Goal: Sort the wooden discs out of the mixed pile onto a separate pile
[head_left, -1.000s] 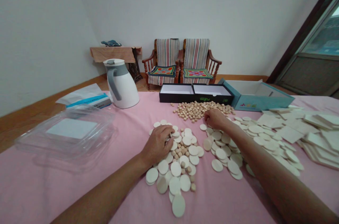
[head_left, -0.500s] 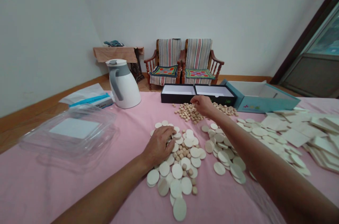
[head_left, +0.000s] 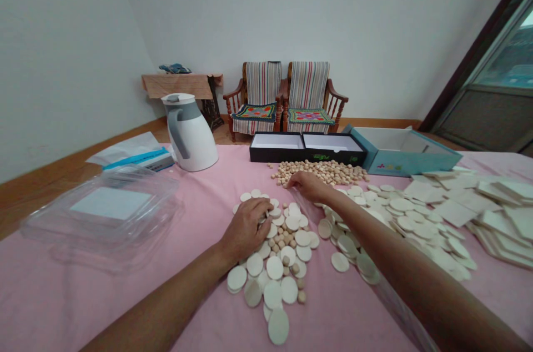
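Note:
My left hand (head_left: pixel 246 228) lies palm down with curled fingers on a heap of pale round wooden discs (head_left: pixel 280 255) mixed with small wooden beads. My right hand (head_left: pixel 307 186) reaches forward, fingers bent in a pinch at the near edge of the pile of small wooden beads (head_left: pixel 320 172); what it holds, if anything, is hidden. A second spread of round discs (head_left: pixel 387 224) lies under and to the right of my right forearm.
A black two-part box (head_left: pixel 307 147) and an open teal box (head_left: pixel 403 156) stand behind the beads. Square wooden tiles (head_left: pixel 491 205) lie stacked at right. A white jug (head_left: pixel 188 132), a clear plastic container (head_left: pixel 109 207) and a paper packet (head_left: pixel 135 155) sit at left on the pink tablecloth (head_left: pixel 200 191).
My right hand went from the discs forward to the bead pile near the black box, then drew back left to the pile's near edge. My left hand stayed on the discs.

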Available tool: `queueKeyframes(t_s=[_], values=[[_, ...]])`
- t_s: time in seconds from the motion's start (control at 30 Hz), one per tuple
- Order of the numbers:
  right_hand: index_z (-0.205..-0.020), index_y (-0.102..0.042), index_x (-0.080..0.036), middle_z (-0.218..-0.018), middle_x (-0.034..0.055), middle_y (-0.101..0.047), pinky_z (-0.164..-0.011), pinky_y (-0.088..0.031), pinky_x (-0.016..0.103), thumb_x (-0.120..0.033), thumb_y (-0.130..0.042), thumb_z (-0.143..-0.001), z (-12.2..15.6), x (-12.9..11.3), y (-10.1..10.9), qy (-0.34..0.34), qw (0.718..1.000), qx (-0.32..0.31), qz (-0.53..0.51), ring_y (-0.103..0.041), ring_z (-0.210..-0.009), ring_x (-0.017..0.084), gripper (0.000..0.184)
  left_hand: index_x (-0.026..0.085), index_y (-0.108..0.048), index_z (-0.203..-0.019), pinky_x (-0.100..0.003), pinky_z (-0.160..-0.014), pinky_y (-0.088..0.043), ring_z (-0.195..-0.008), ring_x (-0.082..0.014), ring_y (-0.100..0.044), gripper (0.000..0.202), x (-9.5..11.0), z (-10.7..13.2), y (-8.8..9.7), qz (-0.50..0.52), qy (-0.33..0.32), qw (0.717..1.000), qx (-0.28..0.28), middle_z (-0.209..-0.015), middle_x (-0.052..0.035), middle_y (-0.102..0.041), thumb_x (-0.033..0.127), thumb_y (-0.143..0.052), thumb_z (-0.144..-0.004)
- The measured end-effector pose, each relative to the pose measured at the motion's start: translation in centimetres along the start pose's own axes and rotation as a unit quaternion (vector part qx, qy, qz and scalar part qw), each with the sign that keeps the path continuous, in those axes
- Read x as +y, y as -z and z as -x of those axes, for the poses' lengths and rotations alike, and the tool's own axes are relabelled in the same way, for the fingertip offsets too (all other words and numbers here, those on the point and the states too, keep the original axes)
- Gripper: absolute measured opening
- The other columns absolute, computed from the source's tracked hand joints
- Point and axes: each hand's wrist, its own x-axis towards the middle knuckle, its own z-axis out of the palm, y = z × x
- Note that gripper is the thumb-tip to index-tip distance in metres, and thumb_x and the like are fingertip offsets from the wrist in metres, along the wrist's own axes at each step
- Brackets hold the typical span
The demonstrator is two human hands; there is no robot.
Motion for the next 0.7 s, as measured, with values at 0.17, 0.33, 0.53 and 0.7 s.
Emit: queueKeyframes(t_s=[0.17, 0.33, 0.53, 0.7], values=[[-0.089, -0.072, -0.015, -0.087, 0.0053, -0.071, -0.072, -0.042, 0.021, -0.005, -0.051, -0.073, 0.7, -1.7, -0.2, 0.026, 0.999, 0.029, 0.001, -0.062, -0.079, 0.014, 0.028, 0.017, -0.058, -0.104, -0.040, -0.094, -0.044, -0.108, -0.0231, -0.055, 0.021, 0.0, 0.1, 0.0, 0.001, 0.000, 1.000, -0.007, -0.112, -0.0104, -0.062, 0.019, -0.050, -0.084], [-0.084, -0.072, -0.018, -0.080, 0.0029, -0.071, -0.060, -0.039, 0.020, -0.012, -0.058, -0.068, 1.7, -3.2, -1.3, 0.024, 0.999, -0.042, 0.020, -0.061, -0.070, 0.013, 0.022, 0.017, -0.058, -0.103, -0.041, -0.093, -0.044, -0.107, -0.0237, -0.055, 0.022, 0.2, 0.0, 0.2, 0.007, 0.000, 1.000, -0.012, -0.112, -0.0108, -0.062, 0.018, -0.050, -0.084], [-0.077, -0.070, -0.016, -0.076, 0.0044, -0.070, -0.060, -0.039, 0.021, -0.009, -0.057, -0.065, 0.5, -3.4, -1.5, 0.002, 0.999, -0.014, 0.036, -0.060, -0.070, 0.014, 0.019, 0.017, -0.058, -0.104, -0.041, -0.092, -0.045, -0.106, -0.0236, -0.056, 0.022, 0.1, -0.1, 0.1, 0.005, -0.001, 1.000, -0.008, -0.111, -0.0111, -0.062, 0.018, -0.049, -0.084], [-0.095, -0.067, -0.014, -0.093, 0.0079, -0.068, -0.071, -0.040, 0.023, -0.012, -0.049, -0.076, 1.1, -2.7, 0.9, -0.023, 0.995, 0.090, 0.030, -0.059, -0.082, 0.015, 0.026, 0.017, -0.059, -0.103, -0.040, -0.091, -0.045, -0.105, -0.0234, -0.056, 0.021, 0.1, 0.0, 0.1, 0.002, -0.008, 1.000, 0.001, -0.109, -0.0107, -0.063, 0.018, -0.049, -0.084]])
